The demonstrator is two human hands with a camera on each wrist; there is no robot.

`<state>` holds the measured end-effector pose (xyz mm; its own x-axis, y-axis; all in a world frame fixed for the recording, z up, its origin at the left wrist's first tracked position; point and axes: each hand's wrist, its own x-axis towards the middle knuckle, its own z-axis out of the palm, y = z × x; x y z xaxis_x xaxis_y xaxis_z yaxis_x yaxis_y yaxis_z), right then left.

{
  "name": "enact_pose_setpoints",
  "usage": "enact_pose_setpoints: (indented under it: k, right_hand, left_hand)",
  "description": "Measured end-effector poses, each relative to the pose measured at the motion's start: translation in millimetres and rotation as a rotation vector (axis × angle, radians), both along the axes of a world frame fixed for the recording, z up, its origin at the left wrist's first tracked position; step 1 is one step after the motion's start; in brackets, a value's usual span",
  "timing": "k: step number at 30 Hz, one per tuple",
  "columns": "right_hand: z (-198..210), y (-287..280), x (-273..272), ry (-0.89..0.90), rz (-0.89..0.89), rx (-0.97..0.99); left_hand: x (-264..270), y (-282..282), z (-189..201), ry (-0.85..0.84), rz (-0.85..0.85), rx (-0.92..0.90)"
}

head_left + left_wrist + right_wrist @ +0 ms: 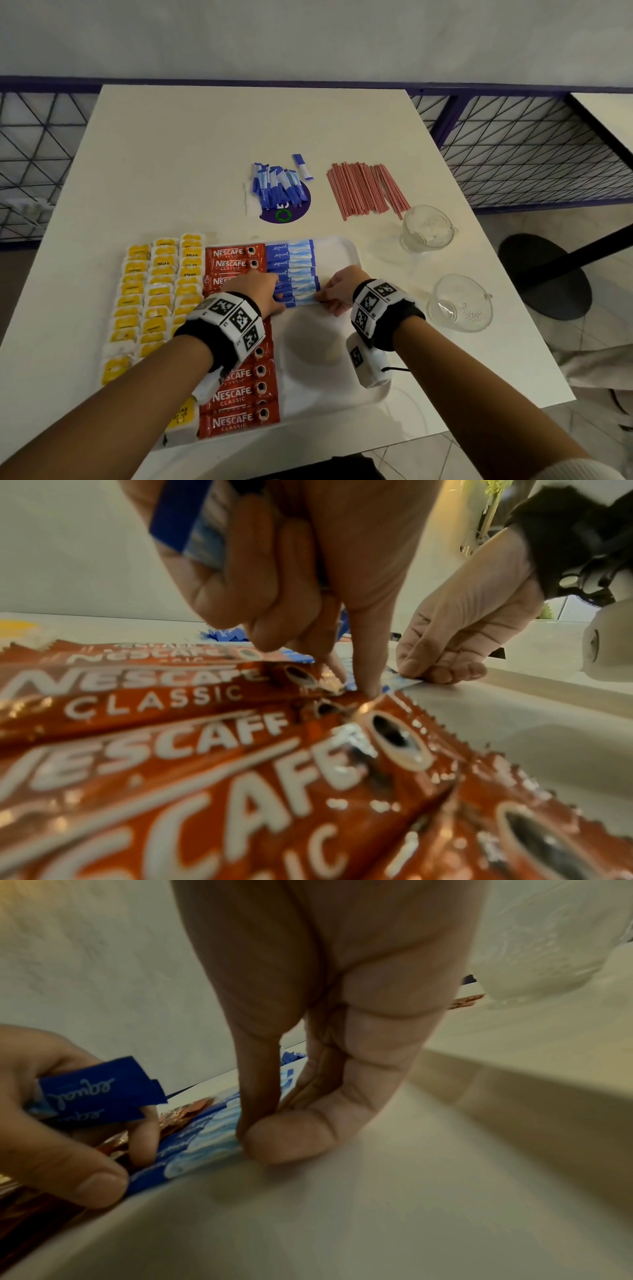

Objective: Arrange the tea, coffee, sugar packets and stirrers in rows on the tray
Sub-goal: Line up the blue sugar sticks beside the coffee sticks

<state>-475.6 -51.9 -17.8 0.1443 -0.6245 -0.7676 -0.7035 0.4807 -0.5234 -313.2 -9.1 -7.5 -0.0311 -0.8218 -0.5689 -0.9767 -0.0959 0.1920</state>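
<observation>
A white tray (329,349) holds columns of yellow tea packets (154,301), red Nescafe coffee sachets (236,394) and a row of blue sugar packets (294,270). My left hand (275,298) grips a few spare sugar packets (178,518) in its curled fingers, while its index finger presses the left end of the nearest sugar packet (298,301) in the row. My right hand (325,298) pinches that packet's right end (219,1139) between thumb and forefinger. Loose sugar packets (279,186) and red stirrers (366,190) lie on the table beyond the tray.
Two clear glass cups (428,228) (462,303) stand right of the tray. A purple round sticker (291,212) lies under the loose sugar pile. The white table (205,154) ends at a wall with a dark wire fence.
</observation>
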Motion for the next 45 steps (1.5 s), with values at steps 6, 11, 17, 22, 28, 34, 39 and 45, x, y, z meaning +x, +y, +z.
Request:
enact_pose_setpoints:
  k: [6, 11, 17, 22, 28, 34, 39, 45]
  right_hand:
    - [3, 0, -4, -0.045, 0.050, 0.019]
    - [11, 0, -9, -0.043, 0.140, -0.148]
    - [37, 4, 7, -0.326, 0.272, -0.289]
    - [39, 0, 20, -0.338, 0.269, -0.295]
    - [38, -4, 24, -0.391, 0.169, -0.220]
    - [42, -5, 18, -0.428, 0.065, -0.121]
    - [44, 1, 12, -0.414, 0.065, -0.095]
    - [44, 13, 15, -0.263, 0.217, -0.154]
  left_hand:
    - [0, 0, 4, 0.012, -0.001, 0.014]
    - [1, 0, 12, 0.202, 0.055, 0.051]
    - [2, 3, 25, 0.534, 0.133, 0.122]
    - [5, 8, 29, 0.681, 0.303, 0.209]
    - [16, 18, 35, 0.795, 0.465, 0.332]
    - [37, 21, 34, 0.864, 0.556, 0.166]
    - [42, 20, 34, 0.919, 0.592, 0.079]
    - [35, 19, 32, 0.945, 0.626, -0.014]
